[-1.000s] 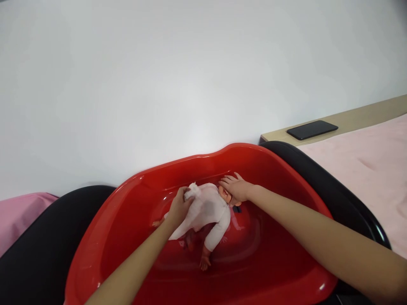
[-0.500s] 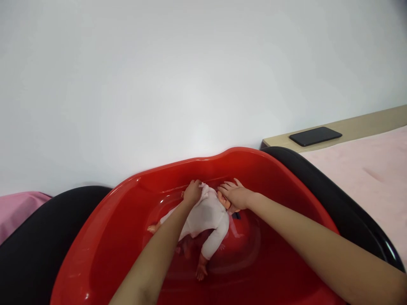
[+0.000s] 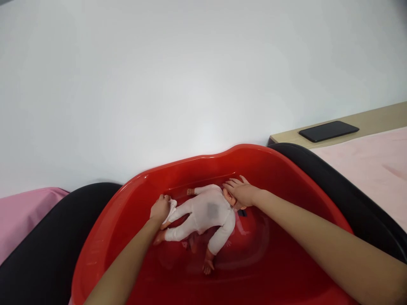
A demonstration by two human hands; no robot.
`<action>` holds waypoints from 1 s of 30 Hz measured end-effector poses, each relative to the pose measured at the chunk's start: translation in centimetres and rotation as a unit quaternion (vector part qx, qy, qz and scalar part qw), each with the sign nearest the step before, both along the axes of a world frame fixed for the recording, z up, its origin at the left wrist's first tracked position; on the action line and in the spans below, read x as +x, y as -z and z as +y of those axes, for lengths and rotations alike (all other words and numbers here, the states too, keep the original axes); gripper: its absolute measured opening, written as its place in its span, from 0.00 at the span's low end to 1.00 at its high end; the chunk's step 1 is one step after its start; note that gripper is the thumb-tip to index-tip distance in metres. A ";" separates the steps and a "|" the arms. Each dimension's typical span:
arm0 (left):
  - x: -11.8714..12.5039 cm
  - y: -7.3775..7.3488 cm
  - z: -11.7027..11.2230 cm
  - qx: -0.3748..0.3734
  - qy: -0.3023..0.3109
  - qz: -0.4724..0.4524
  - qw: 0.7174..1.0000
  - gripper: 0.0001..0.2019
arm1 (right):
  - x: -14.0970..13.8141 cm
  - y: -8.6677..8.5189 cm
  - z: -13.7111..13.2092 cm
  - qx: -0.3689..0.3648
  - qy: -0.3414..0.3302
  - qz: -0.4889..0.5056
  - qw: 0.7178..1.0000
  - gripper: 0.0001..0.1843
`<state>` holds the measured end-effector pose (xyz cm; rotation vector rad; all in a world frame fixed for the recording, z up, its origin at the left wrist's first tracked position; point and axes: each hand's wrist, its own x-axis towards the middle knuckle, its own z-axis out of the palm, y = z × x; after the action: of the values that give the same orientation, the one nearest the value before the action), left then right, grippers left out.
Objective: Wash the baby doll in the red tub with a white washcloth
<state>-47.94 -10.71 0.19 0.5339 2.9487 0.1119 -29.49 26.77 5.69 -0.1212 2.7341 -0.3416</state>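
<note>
A baby doll [image 3: 206, 212] in a white suit lies stretched out in water in a red tub [image 3: 108, 207], its feet to the left and its head to the right. A dark square patch shows through the suit on its trunk. My left hand [image 3: 160, 207] is closed on a wet, pale cloth [image 3: 171, 208] by the doll's feet. At the other end, my right hand [image 3: 240, 192] cups the doll's head, with the fingers spread over it. Much of the head is hidden by that hand.
Black padded surfaces [image 3: 41, 245] flank the tub. At the right, a black flat device [image 3: 329, 131] rests on a wooden ledge [image 3: 381, 116] beside pink bedding [image 3: 369, 169]. More pink fabric [image 3: 28, 216] lies at the left. A white wall [image 3: 190, 84] rises behind the tub.
My left hand has moved left with the cloth, from the doll's upper body down to its feet. My right hand stays at the head. The view has shifted slightly.
</note>
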 end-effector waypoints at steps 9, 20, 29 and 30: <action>1.9 -2.1 15.4 0.335 0.030 0.000 0.942 0.12 | -0.1 0.2 0.4 -0.014 0.004 -0.007 1.000 0.66; 0.7 2.6 20.6 0.251 0.007 -0.067 0.966 0.11 | 0.0 -0.2 0.0 -0.008 -0.004 -0.008 1.000 0.64; -2.1 1.7 12.8 0.140 -0.053 -0.035 0.988 0.15 | -0.2 0.1 0.2 -0.023 0.000 -0.010 1.000 0.66; -2.3 1.7 12.1 0.131 -0.059 -0.032 0.989 0.15 | -0.2 0.0 0.1 -0.024 0.002 -0.011 1.000 0.66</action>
<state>-50.19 1.34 -1.52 0.3763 2.9173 0.5264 -29.68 26.90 5.69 -0.1253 2.7059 -0.4066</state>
